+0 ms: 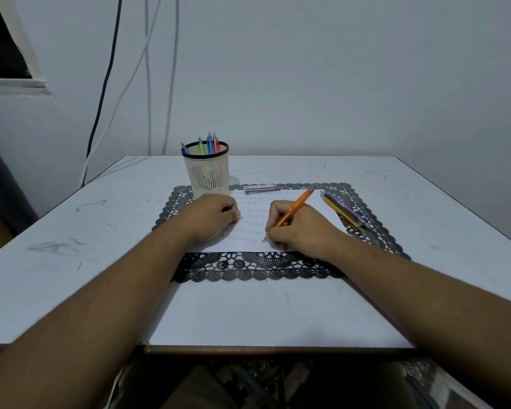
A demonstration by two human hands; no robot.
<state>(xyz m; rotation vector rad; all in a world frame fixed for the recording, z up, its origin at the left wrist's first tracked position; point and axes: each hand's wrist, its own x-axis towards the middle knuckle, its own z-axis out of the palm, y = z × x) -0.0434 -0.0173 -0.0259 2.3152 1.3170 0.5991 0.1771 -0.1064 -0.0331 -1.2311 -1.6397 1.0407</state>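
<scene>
A white sheet of paper (248,245) with rows of small pencil marks lies on a black lace placemat (257,265). My right hand (301,228) grips an orange mechanical pencil (300,203), its tip touching the paper near the lower rows. My left hand (211,216) rests on the paper's left side with its fingers curled under and nothing held in it.
A cream mesh pen cup (208,174) with several coloured pens stands at the mat's far left corner. A small lead case (261,188) lies above the paper. Several pencils (344,212) lie on the mat's right side. The white table (71,231) meets a wall; cables hang at left.
</scene>
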